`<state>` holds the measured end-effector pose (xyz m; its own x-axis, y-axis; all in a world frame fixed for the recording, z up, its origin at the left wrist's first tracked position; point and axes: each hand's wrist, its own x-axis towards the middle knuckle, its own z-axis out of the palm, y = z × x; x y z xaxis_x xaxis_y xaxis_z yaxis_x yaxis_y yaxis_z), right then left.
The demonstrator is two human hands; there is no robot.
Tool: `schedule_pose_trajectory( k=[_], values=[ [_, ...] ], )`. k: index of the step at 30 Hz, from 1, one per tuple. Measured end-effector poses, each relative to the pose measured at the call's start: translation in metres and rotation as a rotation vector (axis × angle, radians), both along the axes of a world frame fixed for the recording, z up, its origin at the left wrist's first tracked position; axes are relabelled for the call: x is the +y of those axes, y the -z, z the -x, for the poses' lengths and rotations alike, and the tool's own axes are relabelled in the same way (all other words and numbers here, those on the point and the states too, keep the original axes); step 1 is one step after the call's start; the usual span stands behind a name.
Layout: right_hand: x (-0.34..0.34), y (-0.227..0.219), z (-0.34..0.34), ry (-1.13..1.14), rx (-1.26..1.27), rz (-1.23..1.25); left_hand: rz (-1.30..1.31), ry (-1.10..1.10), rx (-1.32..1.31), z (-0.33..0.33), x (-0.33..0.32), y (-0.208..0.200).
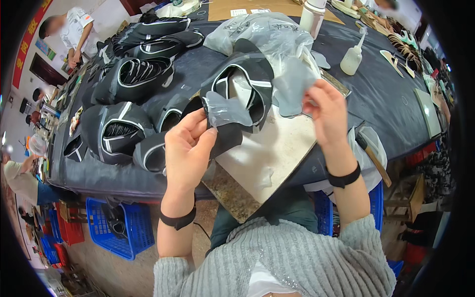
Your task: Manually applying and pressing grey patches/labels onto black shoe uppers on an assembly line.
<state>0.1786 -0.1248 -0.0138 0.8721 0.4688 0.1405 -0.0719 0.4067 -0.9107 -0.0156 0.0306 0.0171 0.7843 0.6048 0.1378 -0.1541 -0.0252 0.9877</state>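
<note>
My left hand (187,148) is closed, thumb and fingers pinching the edge of a black fabric shoe upper (228,141). A grey translucent film piece (227,111) lies against that upper beside my fingertips. Farther right, my right hand (327,111) is raised and slightly blurred, pinching a second grey film piece (293,79) of irregular shape. Below both hands a white board (269,148) rests tilted toward my lap. Another black shoe upper with white edging (262,74) lies at its far end, partly hidden by the film pieces.
Several black shoe uppers (116,131) crowd the table's left side. A clear plastic bag (262,29), white bottle (312,17) and squeeze bottle (351,60) stand beyond. A wooden-handled tool (372,153) lies right. Blue baskets (121,227) sit below the edge. Other people work farther off.
</note>
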Motion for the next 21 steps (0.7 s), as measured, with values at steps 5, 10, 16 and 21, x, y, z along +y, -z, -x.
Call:
schedule_pose_trajectory(
  k=[5, 10, 16, 21],
  values=[
    [-0.04, 0.009, -0.023, 0.495, -0.816, 0.547, 0.021, 0.016, -0.049, -0.008, -0.003, 0.004],
    [-0.016, -0.006, 0.019, 0.25, -1.16, 0.482, -0.084, -0.034, -0.037, -0.009, -0.011, 0.008],
    [0.046, -0.021, 0.058, -0.056, -1.098, 0.203, -0.253, -0.064, 0.079, -0.008, -0.018, 0.006],
    [0.05, -0.006, 0.045, -0.251, -0.834, 0.24, -0.088, -0.002, 0.056, -0.005, -0.018, 0.009]
  ],
)
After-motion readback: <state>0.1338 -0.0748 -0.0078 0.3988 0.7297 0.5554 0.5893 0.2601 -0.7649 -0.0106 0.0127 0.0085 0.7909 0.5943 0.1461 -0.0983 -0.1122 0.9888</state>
